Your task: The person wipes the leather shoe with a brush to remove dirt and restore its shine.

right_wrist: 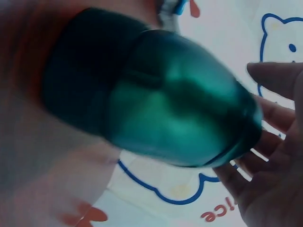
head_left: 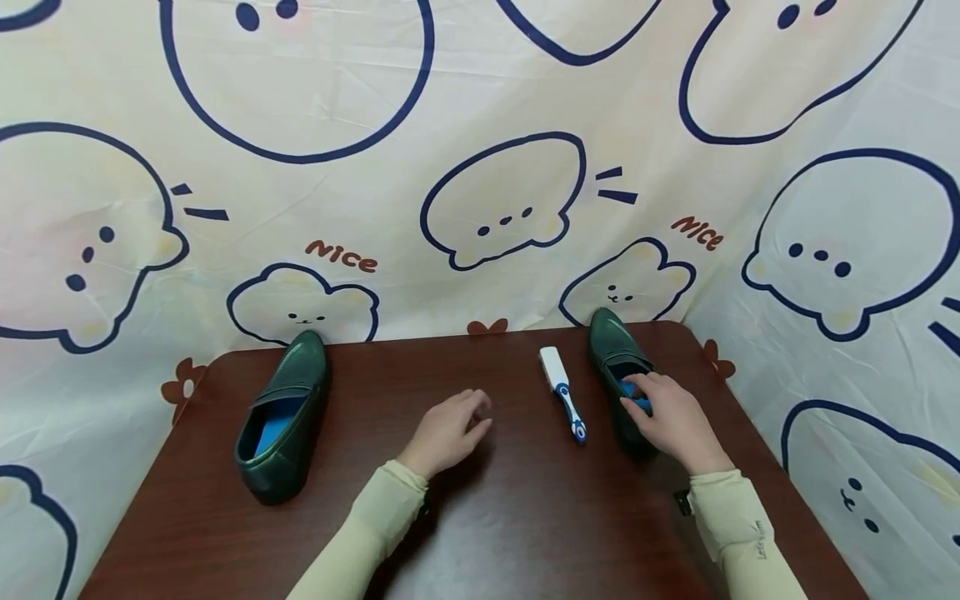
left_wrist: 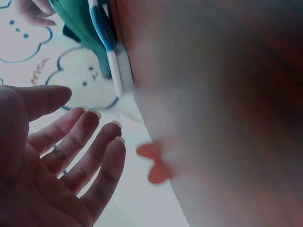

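Observation:
My right hand (head_left: 678, 421) is over the opening of a dark green loafer (head_left: 609, 337) with a blue insole, at the table's right. In the right wrist view, thumb and fingers stay apart by the shoe's heel (right_wrist: 189, 109); whether they touch it I cannot tell. My left hand (head_left: 448, 429) hovers over the middle of the table, fingers loosely bent and holding nothing. A brush (head_left: 561, 387) with a white head and blue-and-white handle lies between the hands, close to the right shoe. At the left sits the matching green loafer (head_left: 298, 454), blue inside.
The brown wooden table (head_left: 517, 525) ends at the back against a pale cloth (head_left: 390, 200) printed with cartoon faces. More of this cloth hangs along the left and right sides. Both shoes point toward the back edge.

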`<control>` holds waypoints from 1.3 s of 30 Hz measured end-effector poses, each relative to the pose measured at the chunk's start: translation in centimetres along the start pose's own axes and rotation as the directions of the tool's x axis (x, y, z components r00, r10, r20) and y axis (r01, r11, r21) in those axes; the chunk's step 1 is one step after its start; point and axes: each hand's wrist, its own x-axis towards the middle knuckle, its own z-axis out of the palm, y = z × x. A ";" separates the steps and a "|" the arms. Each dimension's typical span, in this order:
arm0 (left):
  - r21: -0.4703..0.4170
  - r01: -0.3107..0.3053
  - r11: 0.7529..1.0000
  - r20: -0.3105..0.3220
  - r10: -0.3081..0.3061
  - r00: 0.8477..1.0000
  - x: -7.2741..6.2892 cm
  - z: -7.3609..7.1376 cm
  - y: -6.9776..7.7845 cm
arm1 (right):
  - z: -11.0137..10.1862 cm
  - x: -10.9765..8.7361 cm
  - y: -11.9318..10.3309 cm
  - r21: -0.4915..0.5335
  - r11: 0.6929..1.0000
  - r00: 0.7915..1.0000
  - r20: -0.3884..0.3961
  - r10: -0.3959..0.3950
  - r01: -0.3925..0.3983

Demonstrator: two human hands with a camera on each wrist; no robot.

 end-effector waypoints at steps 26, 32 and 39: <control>-0.107 0.054 0.993 0.314 -0.018 0.949 6.8 7.5 6.6 | 2.1 -0.9 2.6 0.073 0.991 0.994 -0.002 -0.108 0.108; -0.099 0.112 0.989 0.268 -0.082 0.960 7.6 8.6 7.0 | 2.3 -0.8 2.9 0.065 0.987 0.989 -0.005 -0.150 0.150; -0.112 0.072 0.991 0.115 -0.059 0.992 7.2 8.3 6.0 | 2.6 -0.6 2.9 0.041 0.979 0.979 -0.053 -0.198 0.200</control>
